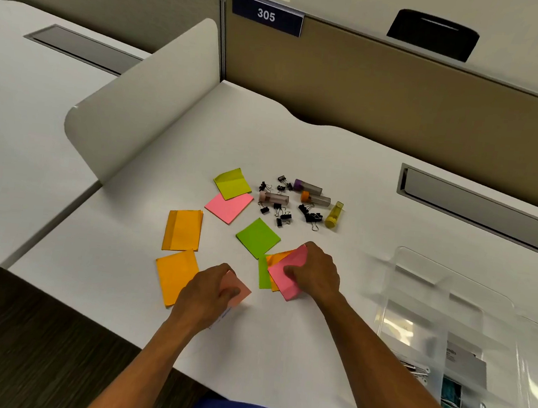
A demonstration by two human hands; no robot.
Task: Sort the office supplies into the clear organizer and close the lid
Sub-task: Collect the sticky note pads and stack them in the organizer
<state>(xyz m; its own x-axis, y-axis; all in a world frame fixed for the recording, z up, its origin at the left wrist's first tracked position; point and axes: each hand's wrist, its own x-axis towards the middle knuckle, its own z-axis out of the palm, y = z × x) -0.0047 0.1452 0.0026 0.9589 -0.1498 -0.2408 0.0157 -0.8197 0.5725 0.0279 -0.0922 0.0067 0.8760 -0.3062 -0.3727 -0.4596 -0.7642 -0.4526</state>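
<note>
Your right hand (315, 272) had its fingers curled over a small stack of sticky notes (282, 273), pink on top with orange and green under it, held against the white surface (349, 152). Your left hand (208, 292) had fingers pinching a pale pink note (241, 292) near the front edge, partly over an orange note (174, 275). A second orange note (182, 230) sat just behind that one. A loose green note (258, 237) lay just beyond the stack, a pink one (228, 207) and a yellow-green one (232, 183) farther back, those two overlapping. Black binder clips (282, 207) were scattered behind them, mixed with small clear tubes capped purple (307, 187), orange (315, 198), pink (273, 198) and a yellow one (334, 214). The clear organizer (442, 308) stood open at your right, well apart from the notes, with some items already inside; blurred, couldn't tell which compartments. Divider placard read 305 (266, 14).
</note>
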